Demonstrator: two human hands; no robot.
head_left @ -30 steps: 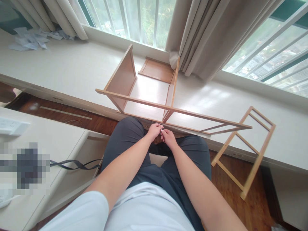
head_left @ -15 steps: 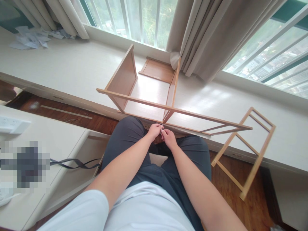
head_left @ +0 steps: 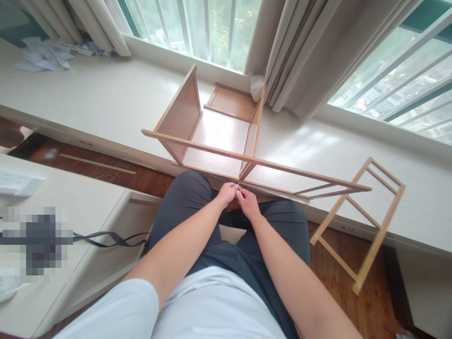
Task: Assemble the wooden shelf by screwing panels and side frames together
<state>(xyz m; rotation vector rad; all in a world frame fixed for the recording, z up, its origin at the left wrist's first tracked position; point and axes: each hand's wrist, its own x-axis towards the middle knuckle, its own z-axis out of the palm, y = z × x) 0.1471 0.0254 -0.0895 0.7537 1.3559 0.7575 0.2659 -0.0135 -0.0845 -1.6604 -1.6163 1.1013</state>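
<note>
Crumpled papers (head_left: 44,54) far left; curtains (head_left: 303,52); black cable (head_left: 109,239).

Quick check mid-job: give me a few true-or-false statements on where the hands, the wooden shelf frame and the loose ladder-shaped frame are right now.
1. Both hands meet at the shelf frame's near rail. True: left hand and right hand pinch something tiny there, too small to name.
2. The ladder frame lies flat on the floor. False: it leans on the ledge, lower end on the floor.
3. Crumpled paper lies on the ledge, far left. True.
4. The right hand grips the curtain. False: it is at the rail.
</note>
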